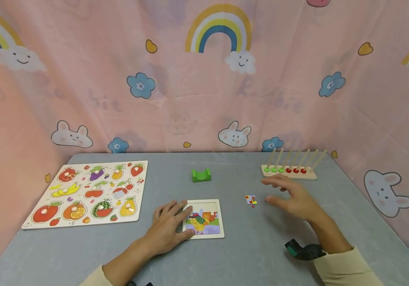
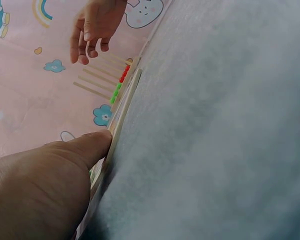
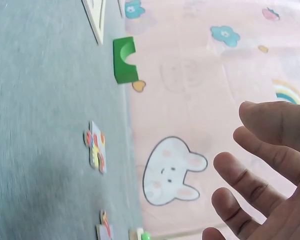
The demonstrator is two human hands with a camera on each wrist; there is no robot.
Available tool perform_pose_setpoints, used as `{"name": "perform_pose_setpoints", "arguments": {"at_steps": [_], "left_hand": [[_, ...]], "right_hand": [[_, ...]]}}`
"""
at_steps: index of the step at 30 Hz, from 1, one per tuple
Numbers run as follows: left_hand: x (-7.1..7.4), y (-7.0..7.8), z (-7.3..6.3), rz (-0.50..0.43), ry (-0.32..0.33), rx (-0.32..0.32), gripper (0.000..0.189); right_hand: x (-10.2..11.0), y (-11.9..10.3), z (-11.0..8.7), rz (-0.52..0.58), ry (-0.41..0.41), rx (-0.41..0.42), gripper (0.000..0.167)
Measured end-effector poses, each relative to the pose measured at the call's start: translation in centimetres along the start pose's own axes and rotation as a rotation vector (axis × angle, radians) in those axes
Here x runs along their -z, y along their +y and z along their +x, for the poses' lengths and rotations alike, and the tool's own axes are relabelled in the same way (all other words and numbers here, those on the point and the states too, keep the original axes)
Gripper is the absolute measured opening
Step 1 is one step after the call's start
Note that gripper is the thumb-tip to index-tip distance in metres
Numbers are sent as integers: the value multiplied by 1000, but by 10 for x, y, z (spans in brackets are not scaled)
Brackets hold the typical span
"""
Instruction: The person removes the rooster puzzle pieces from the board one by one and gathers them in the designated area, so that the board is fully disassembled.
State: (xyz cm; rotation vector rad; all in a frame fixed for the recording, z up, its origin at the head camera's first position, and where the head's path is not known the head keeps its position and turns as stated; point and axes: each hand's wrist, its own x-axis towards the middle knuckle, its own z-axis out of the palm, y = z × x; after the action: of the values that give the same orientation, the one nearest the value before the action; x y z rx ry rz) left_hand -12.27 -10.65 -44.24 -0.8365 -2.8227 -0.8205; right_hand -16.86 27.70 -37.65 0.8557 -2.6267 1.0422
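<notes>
A wooden jigsaw tray point(image 1: 221, 228) holds a partly filled picture of a colourful bird, its upper part bare wood. My left hand point(image 1: 168, 228) rests on the tray's left side with fingers spread; in the left wrist view its thumb point(image 2: 92, 147) presses on the tray's edge. To the right of the tray lies a loose jigsaw piece point(image 1: 251, 200) with a red and yellow print. My right hand point(image 1: 294, 198) hovers just right of this piece, fingers apart and holding nothing. In the right wrist view a second piece point(image 3: 105, 230) lies beyond the first piece point(image 3: 97, 147).
At the left lies a fruit peg puzzle board point(image 1: 109, 192). A green block with a curved notch point(image 1: 201, 175) stands behind the tray. Toward the back right is a wooden peg rack point(image 1: 311, 176) with green and red beads. A pink patterned curtain point(image 1: 190, 99) surrounds the grey table point(image 1: 254, 254).
</notes>
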Motion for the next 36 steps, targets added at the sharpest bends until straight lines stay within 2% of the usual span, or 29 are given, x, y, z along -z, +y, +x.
{"name": "perform_pose_setpoints", "arguments": {"at_steps": [5,14,20,36], "left_hand": [[-1,1,1,5,2,38,71],[-3,2,2,-6,2,80,70],[-3,1,2,-17,0,88,71],[-2,2,3,-33,19,99,69]], "right_hand": [[-6,-8,4,6,-6,19,48],[-13,-16,10,56,-24,62,46],[-19,-26,17,75,-22,61,45],[-42,-65,42,156,-58,126,47]]}}
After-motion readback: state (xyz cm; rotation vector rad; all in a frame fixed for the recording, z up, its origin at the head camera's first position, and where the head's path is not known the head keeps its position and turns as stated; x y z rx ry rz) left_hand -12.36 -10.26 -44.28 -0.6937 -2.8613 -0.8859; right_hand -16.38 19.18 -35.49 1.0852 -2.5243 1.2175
